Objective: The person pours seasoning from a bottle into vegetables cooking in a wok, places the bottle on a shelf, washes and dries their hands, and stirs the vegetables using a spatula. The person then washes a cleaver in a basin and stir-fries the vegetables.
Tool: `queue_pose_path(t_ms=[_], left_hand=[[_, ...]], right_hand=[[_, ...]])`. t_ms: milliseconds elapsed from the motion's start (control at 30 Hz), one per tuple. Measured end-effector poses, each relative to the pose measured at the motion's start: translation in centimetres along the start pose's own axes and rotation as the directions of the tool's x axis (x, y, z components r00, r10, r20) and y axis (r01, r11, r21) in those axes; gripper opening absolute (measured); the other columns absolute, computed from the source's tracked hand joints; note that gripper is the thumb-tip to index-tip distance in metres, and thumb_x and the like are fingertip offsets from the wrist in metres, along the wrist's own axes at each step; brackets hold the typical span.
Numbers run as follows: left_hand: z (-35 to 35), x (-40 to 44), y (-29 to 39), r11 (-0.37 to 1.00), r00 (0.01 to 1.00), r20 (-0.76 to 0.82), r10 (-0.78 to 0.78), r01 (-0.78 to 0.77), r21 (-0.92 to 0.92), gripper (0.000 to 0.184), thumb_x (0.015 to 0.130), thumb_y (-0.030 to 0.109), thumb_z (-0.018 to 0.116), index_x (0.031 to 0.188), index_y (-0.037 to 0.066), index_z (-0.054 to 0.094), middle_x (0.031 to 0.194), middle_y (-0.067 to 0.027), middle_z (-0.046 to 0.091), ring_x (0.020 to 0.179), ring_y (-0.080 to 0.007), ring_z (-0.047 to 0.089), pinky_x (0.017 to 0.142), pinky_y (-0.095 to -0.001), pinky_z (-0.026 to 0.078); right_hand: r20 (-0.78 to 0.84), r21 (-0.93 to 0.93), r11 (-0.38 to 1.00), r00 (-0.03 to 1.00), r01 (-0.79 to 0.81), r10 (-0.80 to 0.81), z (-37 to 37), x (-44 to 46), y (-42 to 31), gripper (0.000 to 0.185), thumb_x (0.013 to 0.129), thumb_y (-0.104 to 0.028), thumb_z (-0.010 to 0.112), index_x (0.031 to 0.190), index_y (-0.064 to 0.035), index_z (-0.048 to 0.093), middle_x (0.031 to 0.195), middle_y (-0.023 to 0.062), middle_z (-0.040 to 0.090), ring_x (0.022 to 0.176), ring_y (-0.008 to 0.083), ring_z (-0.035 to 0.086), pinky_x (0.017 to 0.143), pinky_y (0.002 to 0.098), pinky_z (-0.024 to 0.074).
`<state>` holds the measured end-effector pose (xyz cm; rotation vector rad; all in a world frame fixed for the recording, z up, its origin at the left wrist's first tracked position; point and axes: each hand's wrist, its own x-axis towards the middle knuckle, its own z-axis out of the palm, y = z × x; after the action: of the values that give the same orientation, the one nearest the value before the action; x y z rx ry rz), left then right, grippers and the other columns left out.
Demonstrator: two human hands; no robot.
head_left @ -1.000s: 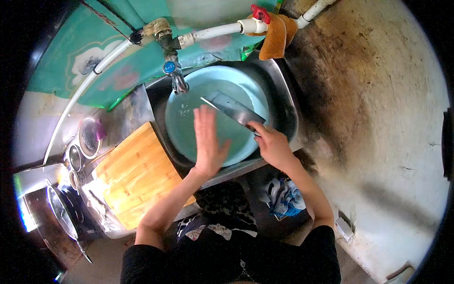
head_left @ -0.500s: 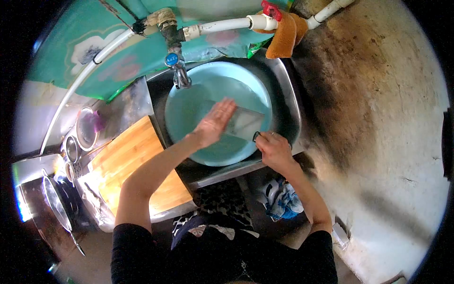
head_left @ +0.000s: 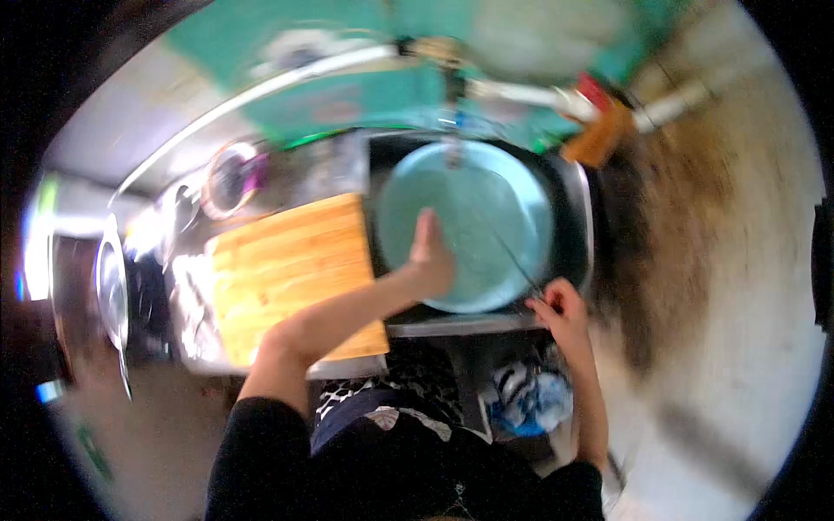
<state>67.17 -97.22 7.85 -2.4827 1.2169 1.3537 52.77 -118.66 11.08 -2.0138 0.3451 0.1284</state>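
Note:
A light blue basin with water in it sits in the metal sink. My right hand is closed around the handle of a cleaver at the basin's right front rim. Its blade appears nearly edge-on, as a thin dark line reaching over the water. Over the left part of the basin is my left hand, blurred, with its visible fingers stretched out and nothing seen in it. It is apart from the blade.
Left of the basin lies a wooden cutting board. A tap hangs over the basin's back rim. An orange cloth drapes on the pipe. A strainer is at far left, and blue cloths lie below the sink.
My left hand has come off the cleaver blade and moved left. The blade has turned from broad side to nearly edge-on. The whole view has swung left, shifting the scene right.

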Motion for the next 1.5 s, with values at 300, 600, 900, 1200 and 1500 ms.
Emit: queue_pose_path(t_ms=[300, 600, 900, 1200, 1500], left_hand=[[4.4, -2.4, 3.1, 0.930, 0.724, -0.685, -0.082, -0.191, -0.313, 0.022, 0.087, 0.022, 0.049, 0.096, 0.009, 0.065, 0.078, -0.0133, 0.066, 0.078, -0.0311, 0.064, 0.068, -0.0464, 0.048], [14.5, -14.9, -0.5, 0.701, 0.420, -0.880, -0.221, -0.559, -0.443, 0.014, 0.083, 0.014, 0.055, 0.093, 0.006, 0.050, 0.073, -0.0155, 0.061, 0.070, -0.0379, 0.061, 0.062, -0.0455, 0.049], [32.8, -39.6, -11.5, 0.672, 0.417, -0.697, -0.584, -0.233, -0.703, 0.024, 0.084, 0.025, 0.063, 0.096, 0.005, 0.056, 0.079, -0.0167, 0.063, 0.073, -0.0313, 0.063, 0.064, -0.0408, 0.050], [58.4, -61.2, -9.8, -0.213, 0.396, -0.057, -0.916, -0.603, -0.769, 0.045, 0.087, 0.040, 0.056, 0.111, 0.003, 0.059, 0.098, -0.0177, 0.066, 0.091, -0.0291, 0.065, 0.080, -0.0418, 0.051], [74.5, -55.3, -11.2, -0.365, -0.102, 0.367, -0.925, -0.034, -0.930, 0.043, 0.084, 0.031, 0.063, 0.111, -0.002, 0.058, 0.088, -0.0145, 0.067, 0.077, -0.0237, 0.066, 0.072, -0.0338, 0.053]], right_hand=[[-0.037, -0.052, 0.982, 0.982, 0.184, -0.185, 4.6, 1.2, -4.1, 0.020, 0.078, 0.001, 0.064, 0.081, -0.0040, 0.045, 0.069, 0.0009, 0.043, 0.061, 0.0096, 0.042, 0.058, 0.0254, 0.0381], [0.228, -0.291, 0.776, 0.828, 0.560, -0.512, 18.3, -0.2, -12.3, 0.020, 0.074, -0.003, 0.066, 0.086, -0.0064, 0.050, 0.074, 0.0116, 0.056, 0.067, 0.0305, 0.057, 0.061, 0.0407, 0.0447], [0.386, -0.785, 0.246, 0.759, 0.569, -0.524, 26.7, -3.4, -14.5, 0.021, 0.073, -0.006, 0.064, 0.088, -0.0068, 0.051, 0.090, 0.0121, 0.054, 0.089, 0.0320, 0.053, 0.077, 0.0444, 0.0426], [0.620, -0.247, 0.311, 0.396, 0.918, -0.677, 49.3, -11.8, -28.2, 0.025, 0.080, -0.012, 0.059, 0.102, -0.0008, 0.058, 0.098, 0.0170, 0.063, 0.088, 0.0329, 0.061, 0.079, 0.0396, 0.0495], [0.460, 0.200, -0.018, -0.110, 0.980, -0.881, 76.5, -20.1, -42.6, 0.046, 0.071, 0.000, 0.063, 0.116, -0.0021, 0.052, 0.114, 0.0184, 0.050, 0.086, 0.0313, 0.061, 0.073, 0.0372, 0.0528]])
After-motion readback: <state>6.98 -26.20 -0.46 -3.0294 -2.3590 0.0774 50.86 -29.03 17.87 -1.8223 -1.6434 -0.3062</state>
